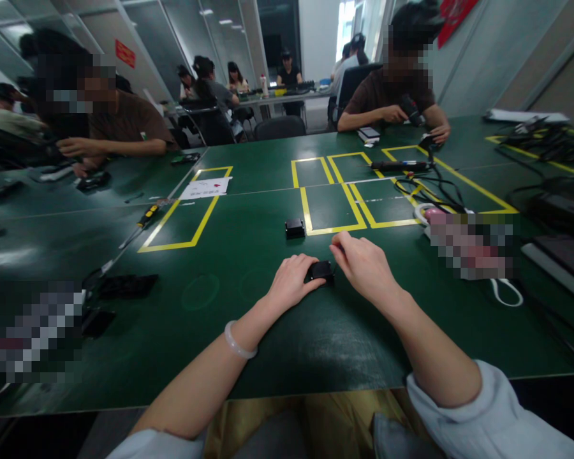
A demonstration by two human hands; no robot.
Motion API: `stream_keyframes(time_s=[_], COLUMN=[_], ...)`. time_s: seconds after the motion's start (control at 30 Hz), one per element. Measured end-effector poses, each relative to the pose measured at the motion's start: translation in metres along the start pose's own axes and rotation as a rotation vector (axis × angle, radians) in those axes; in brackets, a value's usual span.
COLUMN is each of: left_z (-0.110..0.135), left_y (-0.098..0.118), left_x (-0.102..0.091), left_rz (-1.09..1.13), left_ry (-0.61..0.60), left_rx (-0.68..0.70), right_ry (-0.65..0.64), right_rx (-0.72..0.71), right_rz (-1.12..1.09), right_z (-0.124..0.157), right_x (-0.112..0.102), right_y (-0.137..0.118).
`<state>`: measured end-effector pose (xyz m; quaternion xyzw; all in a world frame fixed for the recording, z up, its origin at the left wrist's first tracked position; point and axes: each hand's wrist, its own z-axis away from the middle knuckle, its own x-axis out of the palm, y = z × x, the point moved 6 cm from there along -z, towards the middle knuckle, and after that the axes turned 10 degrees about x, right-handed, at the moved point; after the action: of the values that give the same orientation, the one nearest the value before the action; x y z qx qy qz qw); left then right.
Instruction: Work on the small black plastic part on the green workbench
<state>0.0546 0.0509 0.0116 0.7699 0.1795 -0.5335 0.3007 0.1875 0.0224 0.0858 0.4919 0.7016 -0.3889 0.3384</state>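
Note:
A small black boxy part (321, 271) lies on the green table (249, 331) right in front of me. My left hand (291, 280) is curled round its left side, fingers closed against it. My right hand (363, 264) comes in from the right, its fingertips pinched at the part's upper right corner. A second, similar black part (294, 228) sits alone a little farther out, beside a yellow taped square. A pale bangle (239, 344) circles my left wrist.
Yellow tape outlines mark boxes (335, 191) across the table. A screwdriver (141, 224) and flat black pieces (127, 285) lie at left. Cables (430, 188) and a white cord (504, 293) lie at right. Other people sit working at the far side and left.

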Motion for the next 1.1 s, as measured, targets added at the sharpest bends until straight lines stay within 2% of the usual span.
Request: stream_keyframes(time_s=[0.4,0.8,1.1], left_z=[-0.0001,0.0005,0.0016], left_y=[-0.0002,0.0011,0.0027], left_x=[0.0005,-0.0005,-0.0020], left_rz=[-0.005,-0.021,-0.007], left_ry=[-0.005,0.002,0.004], left_rx=[-0.008,0.004,0.012], right_ry=[-0.014,0.000,0.009], right_rx=[-0.041,0.001,-0.022], right_rz=[-0.018,-0.058,-0.043], right_z=[0.0004,0.0004,-0.0007], right_x=[-0.0025,-0.0014,-0.0022], right_y=[-0.0026,0.0019,0.0026])
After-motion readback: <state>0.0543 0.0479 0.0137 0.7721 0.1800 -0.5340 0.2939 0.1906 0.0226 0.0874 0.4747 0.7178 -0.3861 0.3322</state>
